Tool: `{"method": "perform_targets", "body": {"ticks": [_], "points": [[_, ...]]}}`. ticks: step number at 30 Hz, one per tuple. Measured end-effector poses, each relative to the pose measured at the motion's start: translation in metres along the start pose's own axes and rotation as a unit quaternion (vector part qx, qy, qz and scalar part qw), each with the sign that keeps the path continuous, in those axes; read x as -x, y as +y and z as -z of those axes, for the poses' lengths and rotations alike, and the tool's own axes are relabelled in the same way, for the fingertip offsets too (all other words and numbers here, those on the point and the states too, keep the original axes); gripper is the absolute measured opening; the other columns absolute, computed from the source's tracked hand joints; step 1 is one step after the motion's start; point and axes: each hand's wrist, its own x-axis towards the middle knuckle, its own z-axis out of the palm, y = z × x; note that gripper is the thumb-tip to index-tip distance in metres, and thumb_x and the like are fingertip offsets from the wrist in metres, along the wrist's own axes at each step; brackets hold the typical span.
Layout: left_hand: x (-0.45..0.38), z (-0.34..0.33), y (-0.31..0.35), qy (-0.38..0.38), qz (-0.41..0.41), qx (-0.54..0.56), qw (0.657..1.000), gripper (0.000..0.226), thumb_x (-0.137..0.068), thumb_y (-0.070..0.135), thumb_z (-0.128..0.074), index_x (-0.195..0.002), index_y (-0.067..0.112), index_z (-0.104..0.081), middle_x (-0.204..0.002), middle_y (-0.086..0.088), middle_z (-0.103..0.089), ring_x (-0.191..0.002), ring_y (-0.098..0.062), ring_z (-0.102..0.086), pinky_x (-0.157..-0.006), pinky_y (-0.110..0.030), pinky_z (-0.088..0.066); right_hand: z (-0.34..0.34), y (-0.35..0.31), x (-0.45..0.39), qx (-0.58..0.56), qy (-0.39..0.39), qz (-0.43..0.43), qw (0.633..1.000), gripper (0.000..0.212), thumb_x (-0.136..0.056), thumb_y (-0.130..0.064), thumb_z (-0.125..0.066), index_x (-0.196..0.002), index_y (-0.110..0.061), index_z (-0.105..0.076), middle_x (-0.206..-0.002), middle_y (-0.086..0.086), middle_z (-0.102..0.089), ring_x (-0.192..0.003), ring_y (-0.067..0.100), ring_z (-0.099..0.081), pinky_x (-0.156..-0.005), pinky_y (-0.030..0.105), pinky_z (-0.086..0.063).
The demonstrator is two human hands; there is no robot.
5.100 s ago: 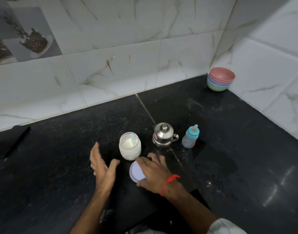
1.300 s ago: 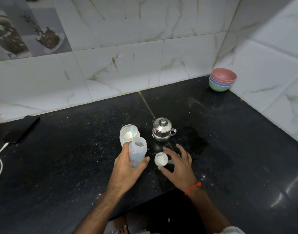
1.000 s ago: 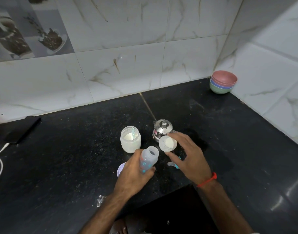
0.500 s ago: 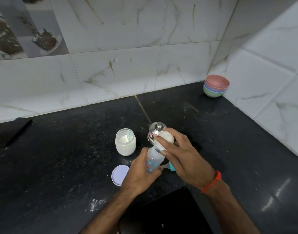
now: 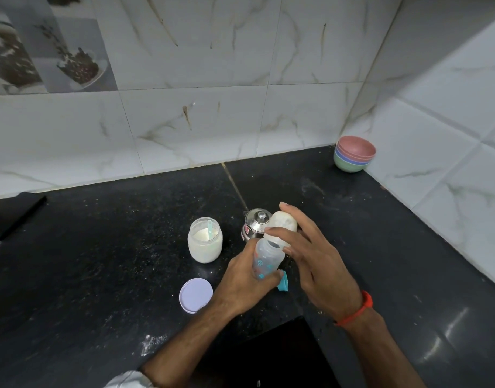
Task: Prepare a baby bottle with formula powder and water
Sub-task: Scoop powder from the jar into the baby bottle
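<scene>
Hands are meeting over a black counter (image 5: 100,261), seen from above by a head camera. Left hand (image 5: 240,284) is gripping a clear bottle (image 5: 267,260), its fingers curled round the lower body, and is tilting the open neck toward 1 o'clock. Right hand (image 5: 316,261) is pinching a small white cup (image 5: 282,229) between thumb and fingers, and is holding it mouth-down against the bottle's neck. Whether anything is passing from the cup into the bottle cannot be told. A red band (image 5: 358,309) is circling the right wrist.

Taking the bottle as centre: at 10 o'clock, near it, a jar (image 5: 205,240) is standing open and upright, holding white powder with a pale teal scoop (image 5: 210,229) resting inside. At 8 o'clock a lilac lid (image 5: 196,295) is lying flat on the counter, just beside the left hand. At 12 o'clock a small steel pot (image 5: 254,225) with a knobbed lid is sitting partly behind the cup. At 5 o'clock a teal cap (image 5: 283,282) is lying on the counter, partly hidden by the left hand.

Far off at 2 o'clock, in the corner where 2 tiled walls are meeting, stacked bowls (image 5: 355,154) are sitting, pink on top. Far at 9 o'clock a flat dark object (image 5: 16,214) is lying by the wall; what it is cannot be told.
</scene>
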Motion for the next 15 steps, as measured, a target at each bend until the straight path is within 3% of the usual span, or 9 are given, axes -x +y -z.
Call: {"method": "perform_targets", "body": {"ticks": [3,7,11,15], "points": [[-0.004,-0.001,0.005,-0.015,0.001,-0.005,1.0,0.067,-0.085,0.029,-0.082,-0.14,0.034,-0.043,-0.136,0.014,-0.058,-0.127,-0.009,-0.055,-0.105,-0.03,-0.052,0.001,0.002,0.0,0.009,0.019,0.01,1.0,0.039,-0.104,-0.032,-0.045,-0.134,-0.012,-0.062,-0.158,0.017,-0.038,-0.145,0.027,-0.042,-0.11,0.045,-0.048],[-0.007,-0.003,0.008,-0.023,0.012,-0.007,1.0,0.063,-0.087,0.029,-0.08,-0.13,0.043,-0.037,-0.117,0.029,-0.048,-0.116,-0.001,-0.05,-0.085,-0.004,-0.04,0.001,0.003,0.0,0.016,0.048,0.017,0.999,0.035,-0.099,-0.005,-0.05,-0.13,-0.006,-0.064,-0.154,0.019,-0.043,-0.144,0.028,-0.043,-0.11,0.046,-0.047],[-0.009,-0.004,0.008,-0.017,0.014,-0.004,1.0,0.062,-0.086,0.032,-0.081,-0.122,0.049,-0.033,-0.107,0.037,-0.048,-0.104,0.005,-0.054,-0.078,-0.002,-0.039,0.002,-0.001,-0.001,0.021,0.073,0.011,0.997,0.034,-0.101,-0.013,-0.048,-0.128,-0.002,-0.066,-0.152,0.021,-0.044,-0.142,0.032,-0.046,-0.107,0.049,-0.049],[-0.012,-0.003,0.007,-0.023,0.008,0.001,1.0,0.062,-0.085,0.033,-0.081,-0.131,0.043,-0.04,-0.115,0.029,-0.053,-0.114,-0.001,-0.055,-0.086,-0.008,-0.043,0.004,0.0,-0.002,0.005,0.067,0.009,0.998,0.033,-0.103,-0.015,-0.049,-0.128,-0.003,-0.066,-0.153,0.02,-0.043,-0.141,0.032,-0.047,-0.106,0.049,-0.051]]}}
